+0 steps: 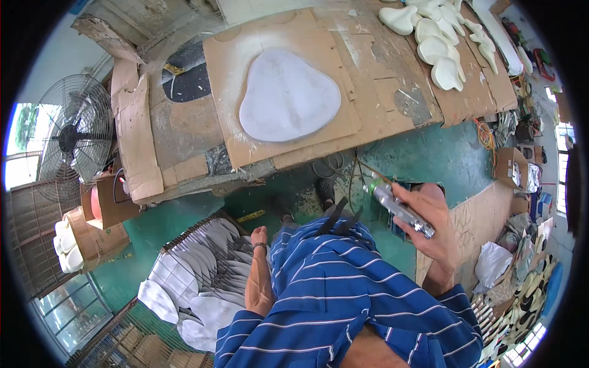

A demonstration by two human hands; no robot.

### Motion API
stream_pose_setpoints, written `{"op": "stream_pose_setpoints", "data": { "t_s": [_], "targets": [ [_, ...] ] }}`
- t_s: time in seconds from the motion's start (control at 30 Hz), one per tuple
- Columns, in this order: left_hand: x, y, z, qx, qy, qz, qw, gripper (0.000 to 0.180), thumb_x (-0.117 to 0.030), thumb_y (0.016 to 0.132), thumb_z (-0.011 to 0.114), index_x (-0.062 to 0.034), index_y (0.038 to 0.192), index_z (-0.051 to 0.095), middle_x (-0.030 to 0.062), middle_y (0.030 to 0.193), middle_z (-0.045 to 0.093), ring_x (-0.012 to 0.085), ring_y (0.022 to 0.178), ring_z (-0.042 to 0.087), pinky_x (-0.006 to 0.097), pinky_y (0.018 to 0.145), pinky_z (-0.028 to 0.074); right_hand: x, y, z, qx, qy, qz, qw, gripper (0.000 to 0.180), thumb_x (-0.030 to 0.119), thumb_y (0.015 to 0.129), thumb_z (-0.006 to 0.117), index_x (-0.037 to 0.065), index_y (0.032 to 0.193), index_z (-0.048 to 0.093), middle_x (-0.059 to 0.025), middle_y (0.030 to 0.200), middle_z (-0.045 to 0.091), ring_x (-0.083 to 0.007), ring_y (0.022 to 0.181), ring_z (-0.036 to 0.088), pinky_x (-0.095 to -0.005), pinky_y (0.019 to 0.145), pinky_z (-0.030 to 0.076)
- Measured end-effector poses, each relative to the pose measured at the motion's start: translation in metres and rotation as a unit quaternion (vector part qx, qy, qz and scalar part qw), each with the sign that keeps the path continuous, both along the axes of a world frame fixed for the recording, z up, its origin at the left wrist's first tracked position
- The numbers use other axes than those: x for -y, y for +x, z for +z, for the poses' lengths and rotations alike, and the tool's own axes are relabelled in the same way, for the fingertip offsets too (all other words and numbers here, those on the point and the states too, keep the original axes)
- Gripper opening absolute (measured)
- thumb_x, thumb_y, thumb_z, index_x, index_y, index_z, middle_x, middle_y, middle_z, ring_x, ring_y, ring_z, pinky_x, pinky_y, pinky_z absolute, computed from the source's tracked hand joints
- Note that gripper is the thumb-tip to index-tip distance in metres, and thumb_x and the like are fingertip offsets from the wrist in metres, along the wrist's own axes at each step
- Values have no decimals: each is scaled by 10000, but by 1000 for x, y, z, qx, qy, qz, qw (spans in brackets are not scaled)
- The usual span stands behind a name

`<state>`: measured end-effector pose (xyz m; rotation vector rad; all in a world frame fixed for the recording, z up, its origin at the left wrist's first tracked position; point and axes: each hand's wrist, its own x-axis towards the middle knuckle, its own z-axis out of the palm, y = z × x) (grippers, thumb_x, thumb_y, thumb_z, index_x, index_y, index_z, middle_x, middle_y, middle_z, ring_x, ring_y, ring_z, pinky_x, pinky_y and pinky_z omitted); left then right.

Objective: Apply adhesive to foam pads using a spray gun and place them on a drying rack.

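In my right hand (432, 218) is a silver spray gun (402, 208) with a green part at its far end. The hand is raised on the right, in front of the table, with fingers wrapped around the tool. My left hand (259, 236) hangs low beside the wire rack (202, 245), its fingers curled and nothing visible in them. A white, rounded, three-lobed panel (288, 95) lies flat on a cardboard sheet (224, 67) on the table ahead, apart from both hands. Several white panels (184, 270) stand close together in the rack.
Several cream-coloured shaped pieces (438, 46) lie at the table's far right. A large fan (70, 138) stands at the left near a carton (98, 239) with white pieces. A thin hose (374, 172) runs near the spray gun. Cartons (512, 165) and bags (492, 264) line the right side.
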<state>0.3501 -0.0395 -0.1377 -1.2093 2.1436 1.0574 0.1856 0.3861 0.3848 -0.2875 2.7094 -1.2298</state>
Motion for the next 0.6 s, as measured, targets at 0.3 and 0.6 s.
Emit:
{"op": "stream_pose_setpoints", "data": {
  "t_s": [0.3, 0.6],
  "targets": [
    [-12, -68, 32, -119, 10, -5, 993, 381, -348, 927, 692, -58, 1169, 741, 146, 1089, 761, 260, 1046, 722, 362, 958, 535, -12, 18, 11, 36, -12, -81, 996, 514, 7, 821, 757, -27, 1324, 656, -195, 1093, 734, -261, 953, 722, -327, 842, 529],
    [-58, -210, 74, -400, -43, 19, 916, 275, -149, 915, 693, -39, 1164, 724, 130, 1089, 704, 262, 1008, 680, 375, 901, 532, -12, 14, -2, -52, 19, -71, 996, 630, -98, 761, 755, 2, 1370, 626, -178, 1024, 717, -289, 865, 710, -317, 781, 536]
  ]
}}
